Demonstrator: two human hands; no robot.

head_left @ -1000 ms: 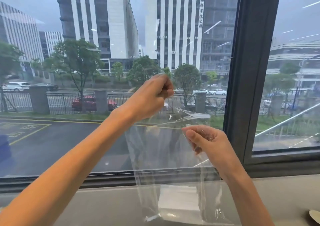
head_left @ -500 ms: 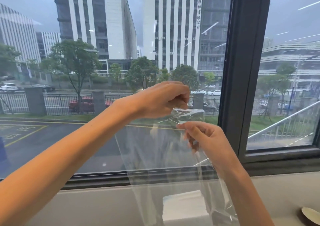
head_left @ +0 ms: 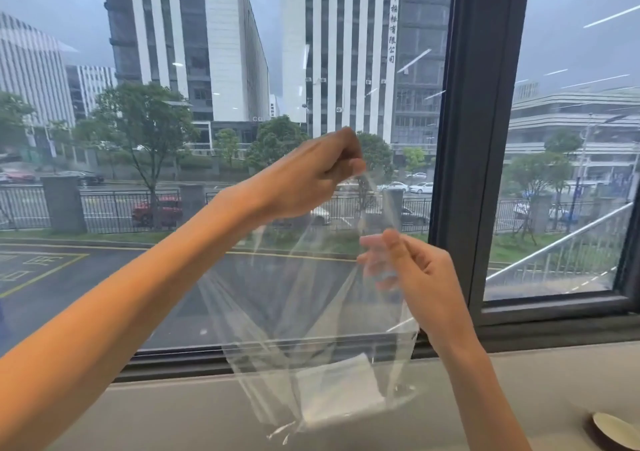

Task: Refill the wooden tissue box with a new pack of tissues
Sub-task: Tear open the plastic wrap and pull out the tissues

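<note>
Step in hand: opening the wrapper. The clear plastic bag is held up in front of the window, over the ledge, with its mouth pulled apart between both hands.

The pack of tissues is white and flat. It lies in the bottom of the bag, hanging over the ledge's back edge, just below the window frame. Cannot tell whether the bag's bottom touches the ledge. The wooden tissue box is not in view.

Left hand: forearm comes up from the lower left, and this hand is the higher of the two. Fingers are curled in, thumb and forefinger pinching one lip of the bag at its top. The film runs taut down from the pinch.

Right hand: lower, nearer the frame, wrist bent up. The thumb is on the near side of the film and the fingertips show blurred through it. This reads as a pinch on the opposite lip, though the blur leaves some doubt.

Next move, as a judgement: widen the mouth, hold one lip, then reach in or tip the bag so the pack slides out. The film looks thin and clingy, and a careless tilt could drop the pack onto the ledge. The box must then be brought into reach.

At the ledge's near right corner is part of a pale round rimmed object, kind unclear.
</note>
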